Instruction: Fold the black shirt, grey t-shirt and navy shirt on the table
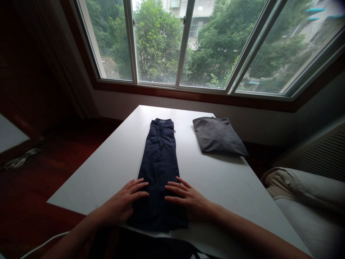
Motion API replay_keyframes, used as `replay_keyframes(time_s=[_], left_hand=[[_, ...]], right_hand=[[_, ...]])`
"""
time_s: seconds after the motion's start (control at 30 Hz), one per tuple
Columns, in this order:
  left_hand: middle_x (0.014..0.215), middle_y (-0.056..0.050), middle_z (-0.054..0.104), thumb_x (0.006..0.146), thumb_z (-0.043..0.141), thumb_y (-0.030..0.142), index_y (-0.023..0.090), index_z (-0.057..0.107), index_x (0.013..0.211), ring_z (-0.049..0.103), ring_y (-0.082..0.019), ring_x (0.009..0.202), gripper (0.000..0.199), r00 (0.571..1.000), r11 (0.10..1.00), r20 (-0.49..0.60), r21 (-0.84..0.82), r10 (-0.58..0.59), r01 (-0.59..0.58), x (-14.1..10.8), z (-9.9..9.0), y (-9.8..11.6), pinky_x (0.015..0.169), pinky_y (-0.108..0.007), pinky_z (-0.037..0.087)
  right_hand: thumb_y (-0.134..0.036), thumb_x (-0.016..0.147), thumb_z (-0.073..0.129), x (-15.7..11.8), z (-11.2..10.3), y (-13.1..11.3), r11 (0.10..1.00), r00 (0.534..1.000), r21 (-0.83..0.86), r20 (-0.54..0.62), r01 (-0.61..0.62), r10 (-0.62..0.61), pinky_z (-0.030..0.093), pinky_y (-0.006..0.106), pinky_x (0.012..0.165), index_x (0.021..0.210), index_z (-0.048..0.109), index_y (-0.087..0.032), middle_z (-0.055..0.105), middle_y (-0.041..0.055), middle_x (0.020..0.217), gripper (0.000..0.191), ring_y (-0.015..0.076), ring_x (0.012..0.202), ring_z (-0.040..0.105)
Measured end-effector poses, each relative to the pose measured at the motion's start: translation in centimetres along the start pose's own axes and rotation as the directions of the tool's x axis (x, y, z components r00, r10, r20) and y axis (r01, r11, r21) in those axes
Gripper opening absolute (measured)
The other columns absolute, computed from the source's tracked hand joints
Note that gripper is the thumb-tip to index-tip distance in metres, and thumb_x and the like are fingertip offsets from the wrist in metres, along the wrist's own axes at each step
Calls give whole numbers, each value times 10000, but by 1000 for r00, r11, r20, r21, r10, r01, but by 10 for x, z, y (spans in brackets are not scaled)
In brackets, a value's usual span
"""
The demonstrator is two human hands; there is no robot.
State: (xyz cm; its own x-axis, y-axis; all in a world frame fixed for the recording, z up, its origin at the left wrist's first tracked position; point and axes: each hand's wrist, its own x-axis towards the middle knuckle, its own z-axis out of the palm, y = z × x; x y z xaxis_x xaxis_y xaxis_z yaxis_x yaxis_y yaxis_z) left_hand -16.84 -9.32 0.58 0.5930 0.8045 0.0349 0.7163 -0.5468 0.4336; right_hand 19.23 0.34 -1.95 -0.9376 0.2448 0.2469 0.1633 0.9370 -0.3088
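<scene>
A dark navy garment (159, 158) lies flat and narrow on the white table (107, 176), its waistband end toward the window and its wider end near my body. My left hand (129, 198) rests at its left edge with the fingers spread over the cloth. At the right edge my right hand (185, 198) lies with spread fingers on the fabric. Neither hand grips anything. Farther back on the right, a folded dark grey cloth (219, 136) sits near the table's edge.
Beyond the table is a window (159, 43) above a low wall. Pale cushions (307, 190) stand at the right. White cables (21, 160) lie on the red-brown floor (54, 180) at the left.
</scene>
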Motion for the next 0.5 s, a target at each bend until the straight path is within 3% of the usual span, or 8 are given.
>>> replay_keyframes(time_s=[0.13,0.23,0.37,0.5], left_hand=[[1694,-19,345,813,664,90,351,540,1516,273,-312,1580,760,1000,999,-6,11,31,-31,5,3,-1,1297,-569,229],[1694,-32,346,834,711,139,365,523,1538,289,-322,1574,763,998,997,-23,48,58,-57,8,9,-3,1297,-573,212],[1654,8,420,952,590,130,414,588,1480,333,-288,1559,600,996,995,-12,55,86,-86,13,9,-1,1302,-561,204],[1566,5,543,1037,508,220,388,594,1484,438,-250,1503,485,992,987,58,-122,113,-105,16,-14,16,1312,-534,189]], right_hand=[[-278,1015,597,3,4,4,1000,997,-5,-77,-5,5,306,494,1272,1461,621,-258,571,114,1519,447,253,1441,507],[-326,1001,634,4,4,4,998,999,41,-15,-41,41,361,464,1246,1501,589,-264,530,118,1555,506,265,1468,476],[-304,1004,609,5,-2,-3,987,994,126,63,-95,88,308,507,1266,1477,614,-314,537,84,1552,474,271,1487,451],[-230,986,559,4,-24,-15,939,993,323,39,-117,111,425,443,1196,1448,640,-275,670,83,1403,471,235,1362,588]])
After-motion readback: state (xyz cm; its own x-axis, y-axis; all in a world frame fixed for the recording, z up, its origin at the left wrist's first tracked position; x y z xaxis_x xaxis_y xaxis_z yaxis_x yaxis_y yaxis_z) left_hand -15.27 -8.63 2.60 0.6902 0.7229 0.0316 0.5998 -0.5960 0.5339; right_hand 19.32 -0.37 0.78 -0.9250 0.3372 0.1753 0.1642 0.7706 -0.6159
